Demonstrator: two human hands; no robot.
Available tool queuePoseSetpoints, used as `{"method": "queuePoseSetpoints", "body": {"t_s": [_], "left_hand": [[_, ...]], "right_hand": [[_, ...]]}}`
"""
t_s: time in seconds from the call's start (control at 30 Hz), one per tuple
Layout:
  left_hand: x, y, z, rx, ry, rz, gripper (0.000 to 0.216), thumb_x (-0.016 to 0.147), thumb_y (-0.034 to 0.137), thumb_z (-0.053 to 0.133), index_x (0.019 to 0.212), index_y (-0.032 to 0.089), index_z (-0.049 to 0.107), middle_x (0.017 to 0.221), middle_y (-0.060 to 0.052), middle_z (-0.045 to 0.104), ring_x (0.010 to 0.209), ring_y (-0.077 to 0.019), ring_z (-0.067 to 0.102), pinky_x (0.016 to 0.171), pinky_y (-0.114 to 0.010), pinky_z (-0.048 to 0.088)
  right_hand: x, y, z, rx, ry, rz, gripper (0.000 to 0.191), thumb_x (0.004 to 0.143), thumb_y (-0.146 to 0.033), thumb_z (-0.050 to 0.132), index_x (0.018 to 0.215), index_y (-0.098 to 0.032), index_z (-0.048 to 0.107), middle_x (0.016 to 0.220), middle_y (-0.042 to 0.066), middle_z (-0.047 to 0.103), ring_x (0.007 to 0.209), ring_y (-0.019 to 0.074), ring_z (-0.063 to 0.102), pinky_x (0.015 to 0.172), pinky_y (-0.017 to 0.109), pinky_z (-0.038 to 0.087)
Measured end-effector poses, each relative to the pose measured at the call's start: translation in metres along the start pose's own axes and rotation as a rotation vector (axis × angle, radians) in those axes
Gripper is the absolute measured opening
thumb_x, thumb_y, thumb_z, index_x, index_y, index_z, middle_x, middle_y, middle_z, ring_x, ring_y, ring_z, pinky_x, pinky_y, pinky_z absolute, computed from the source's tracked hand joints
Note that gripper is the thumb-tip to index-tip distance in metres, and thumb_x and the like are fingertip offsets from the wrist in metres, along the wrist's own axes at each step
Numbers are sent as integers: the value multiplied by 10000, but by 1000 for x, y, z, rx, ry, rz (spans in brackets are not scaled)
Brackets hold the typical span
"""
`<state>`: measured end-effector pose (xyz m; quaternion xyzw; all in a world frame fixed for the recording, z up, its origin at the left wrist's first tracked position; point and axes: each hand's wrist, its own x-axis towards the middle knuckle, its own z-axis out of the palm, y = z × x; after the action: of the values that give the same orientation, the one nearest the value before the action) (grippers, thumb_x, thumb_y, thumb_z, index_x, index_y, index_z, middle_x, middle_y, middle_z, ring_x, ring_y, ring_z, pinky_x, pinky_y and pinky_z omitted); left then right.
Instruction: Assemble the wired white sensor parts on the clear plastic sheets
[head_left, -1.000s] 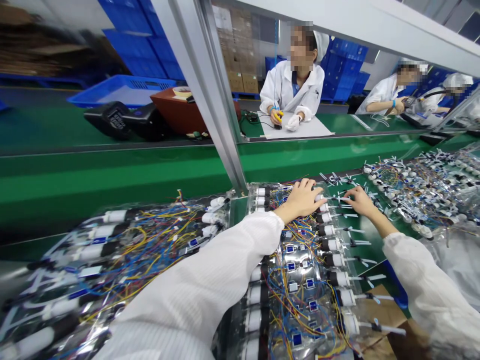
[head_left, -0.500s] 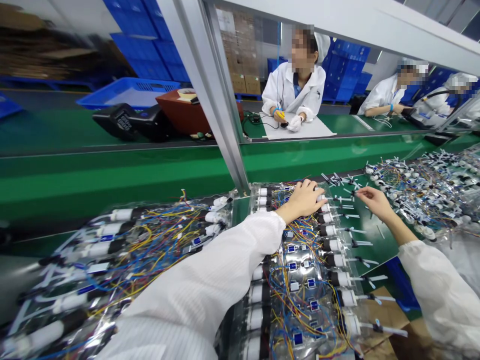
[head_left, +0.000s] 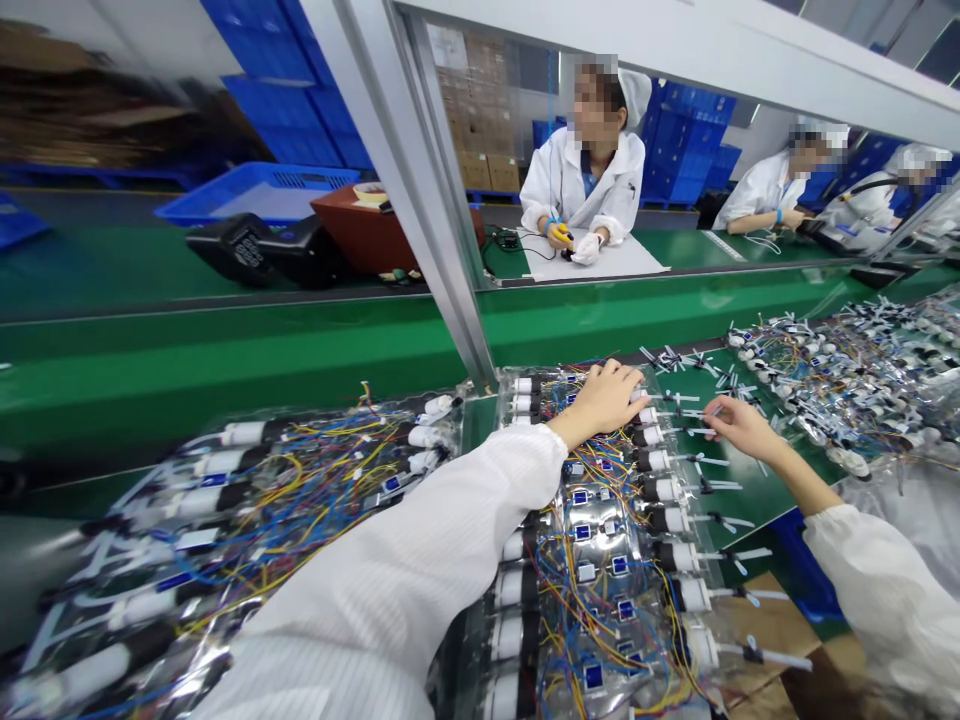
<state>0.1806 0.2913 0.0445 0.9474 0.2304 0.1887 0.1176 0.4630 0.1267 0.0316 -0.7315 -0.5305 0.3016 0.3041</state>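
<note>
My left hand point(head_left: 609, 396) lies over the far end of a clear plastic tray point(head_left: 611, 545), its fingers curled down on a white cylinder point(head_left: 639, 396) at the right edge. Black-and-white cylinders point(head_left: 679, 557) line both sides of this tray, with coloured wires and small blue-and-white pieces between them. From the right-hand row, thin white tubes point(head_left: 742, 553) with black fittings stick out. Just right of that row, my right hand point(head_left: 741, 427) pinches the end of a thin white tube point(head_left: 709, 412). The fingers partly cover both held parts.
Another wired tray point(head_left: 247, 500) lies to the left. Loose tube pieces point(head_left: 675, 360) and a large heap of wired parts point(head_left: 840, 370) are on the right. A metal post point(head_left: 442, 200) rises behind the trays. Across the green line, a co-worker point(head_left: 589, 180) handles a small dark part.
My right hand has moved slightly down and toward me, from the loose tube pieces to the tube by the tray. My left hand stays in nearly the same place.
</note>
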Motion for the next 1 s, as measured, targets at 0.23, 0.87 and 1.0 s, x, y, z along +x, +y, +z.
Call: {"method": "queuePoseSetpoints", "body": {"t_s": [0.23,0.87,1.0], "left_hand": [[1,-4,4,19,8,-20,400,1018,222,422,1382,255,583,1292,-112,622,1200,-312,482,981,-474,428],[11,-22,11,-223,101,-80,289,1027,317,551,1263,200,669,1222,-75,740,1152,-254,579,1056,-406,457],[10,-21,10,-211,95,-70,290,1041,343,524,1262,220,666,1213,-71,742,1143,-253,582,1041,-408,461]], "right_hand": [[3,0,-8,278,176,61,476,830,-596,707,1083,-277,462,831,13,729,679,233,766,602,361,641],[47,-89,0,606,321,-127,440,654,-424,936,879,-246,603,835,30,736,848,243,773,836,402,658],[69,-116,39,496,196,-199,386,714,-462,882,830,-241,587,866,51,757,856,253,769,812,420,652]]}}
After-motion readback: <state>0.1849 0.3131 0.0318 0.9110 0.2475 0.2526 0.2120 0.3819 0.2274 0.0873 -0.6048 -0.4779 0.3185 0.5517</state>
